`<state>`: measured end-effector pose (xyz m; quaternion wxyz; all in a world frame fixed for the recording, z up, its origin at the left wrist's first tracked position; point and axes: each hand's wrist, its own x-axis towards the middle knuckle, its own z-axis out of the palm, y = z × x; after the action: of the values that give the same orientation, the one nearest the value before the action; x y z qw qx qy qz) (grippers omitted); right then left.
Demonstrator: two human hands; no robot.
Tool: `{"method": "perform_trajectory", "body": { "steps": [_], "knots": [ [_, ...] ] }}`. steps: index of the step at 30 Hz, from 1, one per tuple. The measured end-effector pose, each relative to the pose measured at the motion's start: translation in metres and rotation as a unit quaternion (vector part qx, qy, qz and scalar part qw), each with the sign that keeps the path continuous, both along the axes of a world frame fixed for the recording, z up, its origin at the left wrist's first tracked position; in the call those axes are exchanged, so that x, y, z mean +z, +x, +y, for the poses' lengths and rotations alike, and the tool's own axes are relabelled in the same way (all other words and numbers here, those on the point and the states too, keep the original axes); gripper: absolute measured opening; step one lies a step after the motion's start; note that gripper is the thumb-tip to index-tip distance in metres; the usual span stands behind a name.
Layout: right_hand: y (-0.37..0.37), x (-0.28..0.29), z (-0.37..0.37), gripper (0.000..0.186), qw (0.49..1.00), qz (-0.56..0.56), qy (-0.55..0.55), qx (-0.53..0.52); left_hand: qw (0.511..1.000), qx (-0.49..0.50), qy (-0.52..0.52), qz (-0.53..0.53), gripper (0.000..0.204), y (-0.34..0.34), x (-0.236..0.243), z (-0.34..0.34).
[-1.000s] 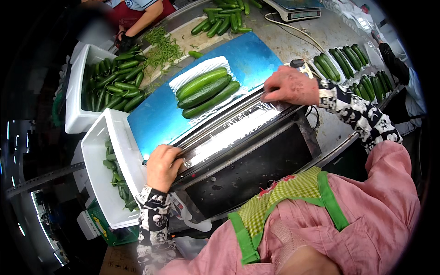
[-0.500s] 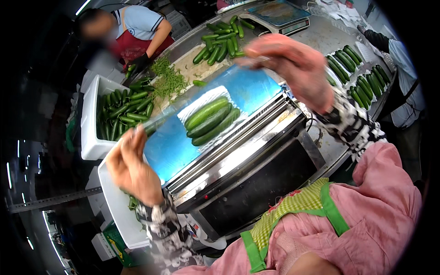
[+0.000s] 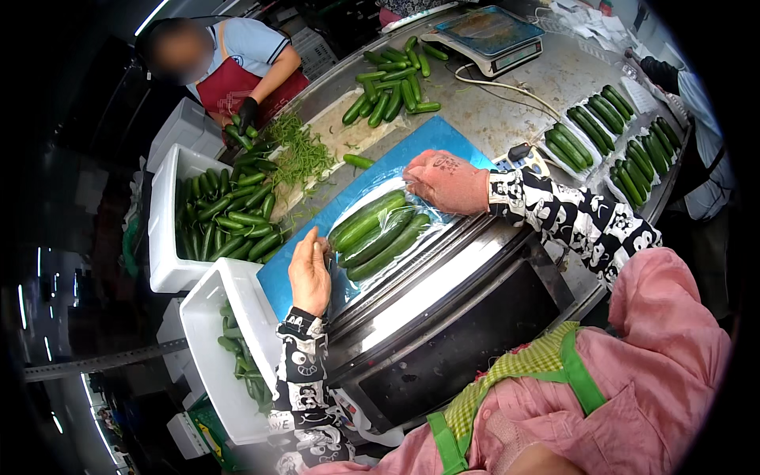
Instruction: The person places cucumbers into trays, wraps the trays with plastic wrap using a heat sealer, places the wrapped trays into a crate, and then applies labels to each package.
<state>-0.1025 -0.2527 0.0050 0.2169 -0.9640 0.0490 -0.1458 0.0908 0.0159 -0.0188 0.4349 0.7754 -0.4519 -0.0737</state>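
Three cucumbers (image 3: 372, 225) lie side by side on a white tray, under clear plastic film (image 3: 342, 294) that shines over them. At the tray's left end, my bare left hand (image 3: 309, 273) is closed on the film edge. My right hand (image 3: 447, 184), in a pinkish-red glove, grips the film at the tray's upper right corner, its fingertips partly hidden. Beneath the tray is the blue plate (image 3: 427, 142) of a wrapping machine (image 3: 443, 273), whose metal bar and dark front face me.
Loose cucumbers (image 3: 388, 103) and a scale (image 3: 483, 39) are farther back. Packed cucumber trays (image 3: 568, 147) stand at right. White foam boxes (image 3: 165, 261) with cucumbers stand at left. Across the table, a person's gloved hand (image 3: 248, 113) is near cucumbers beside green trimmings (image 3: 301, 146).
Both hands have come inward and down to the tray's ends, bringing the film from above onto the cucumbers. The person across has shifted slightly.
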Motion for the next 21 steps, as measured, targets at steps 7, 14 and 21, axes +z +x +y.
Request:
{"method": "perform_trajectory", "body": {
  "steps": [7,14,21],
  "knots": [
    [0.0,0.006,0.018,0.023,0.978,-0.027,0.206,-0.033,0.999,0.042,0.022,0.012,0.026,0.001,-0.003,-0.001],
    [0.012,-0.014,0.027,0.024,0.967,-0.051,0.237,-0.076,0.998,0.046,-0.036,0.027,0.023,-0.025,-0.006,0.004],
    [0.035,-0.009,0.026,0.012,0.954,0.075,0.258,-0.132,0.98,0.085,-0.147,0.108,0.032,-0.034,0.002,-0.008]
  ]
}}
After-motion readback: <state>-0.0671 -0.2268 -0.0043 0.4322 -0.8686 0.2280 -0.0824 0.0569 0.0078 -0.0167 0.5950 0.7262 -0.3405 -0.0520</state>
